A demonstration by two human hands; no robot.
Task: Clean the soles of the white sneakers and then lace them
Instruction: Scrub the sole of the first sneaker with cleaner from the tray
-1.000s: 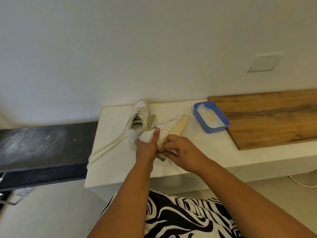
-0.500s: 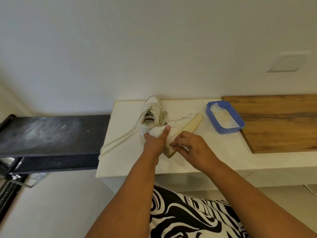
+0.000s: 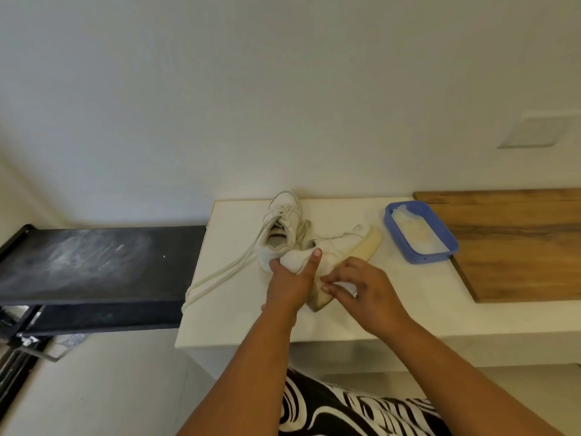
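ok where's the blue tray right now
In the head view the blue tray sits on the white counter, right of the held sneaker, with its far side against the wooden board.

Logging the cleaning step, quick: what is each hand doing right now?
Left hand: grips the heel of the tipped sneaker.
Right hand: pinches a white wipe against that sneaker's sole edge.

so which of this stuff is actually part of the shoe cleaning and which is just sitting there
Part of the job:
- tilted sneaker, gripped by the left hand
- white wipe, pinched in the right hand at the sole
- second sneaker
- loose laces
- blue tray

Just lying about:
- wooden board
- black shelf
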